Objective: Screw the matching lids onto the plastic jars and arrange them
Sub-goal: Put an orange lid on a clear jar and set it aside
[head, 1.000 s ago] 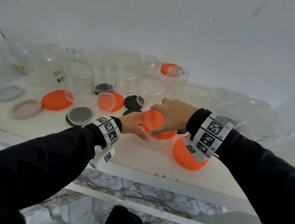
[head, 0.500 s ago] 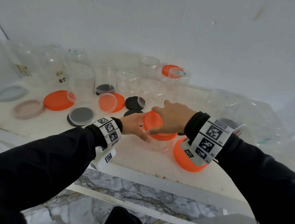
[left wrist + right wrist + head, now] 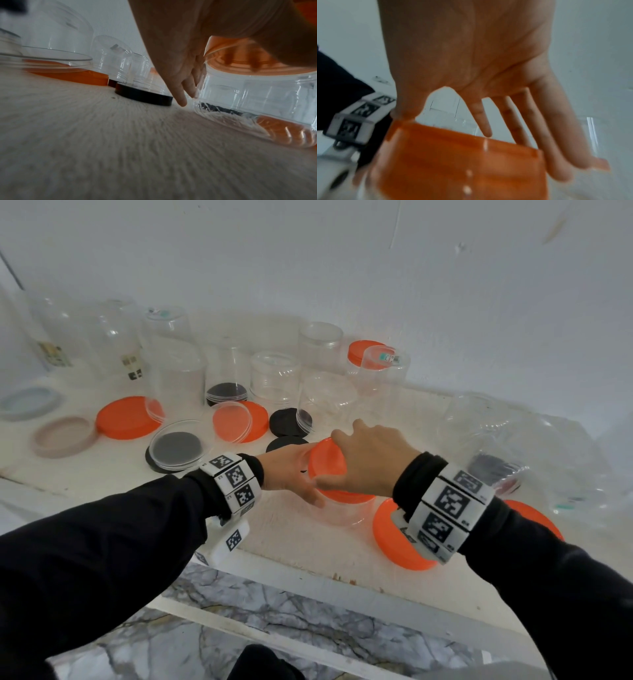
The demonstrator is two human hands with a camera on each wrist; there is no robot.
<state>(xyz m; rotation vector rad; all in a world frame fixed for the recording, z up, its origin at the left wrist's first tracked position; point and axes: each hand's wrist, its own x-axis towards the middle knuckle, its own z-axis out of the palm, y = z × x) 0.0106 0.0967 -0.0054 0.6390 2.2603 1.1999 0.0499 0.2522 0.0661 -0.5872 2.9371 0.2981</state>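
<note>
A short clear jar (image 3: 339,513) stands near the white table's front edge with an orange lid (image 3: 325,462) on its mouth. My left hand (image 3: 291,470) holds the jar's left side, thumb on the near wall and fingers (image 3: 181,88) running down the far wall. My right hand (image 3: 368,462) grips the orange lid from above. In the right wrist view its thumb and fingers (image 3: 539,128) clasp the rim of the lid (image 3: 453,162). The left wrist view shows the jar (image 3: 257,97) resting on the table under the lid (image 3: 240,67).
Several clear jars (image 3: 274,374) stand upside down along the wall. Loose orange lids (image 3: 126,419), black lids (image 3: 284,422) and a pink lid (image 3: 63,436) lie between them. Another orange lid (image 3: 394,542) lies under my right wrist. A crumpled clear bag (image 3: 513,440) fills the right side.
My right hand has turned slightly on the orange lid. The left hand keeps its hold on the jar, which stays in the same spot.
</note>
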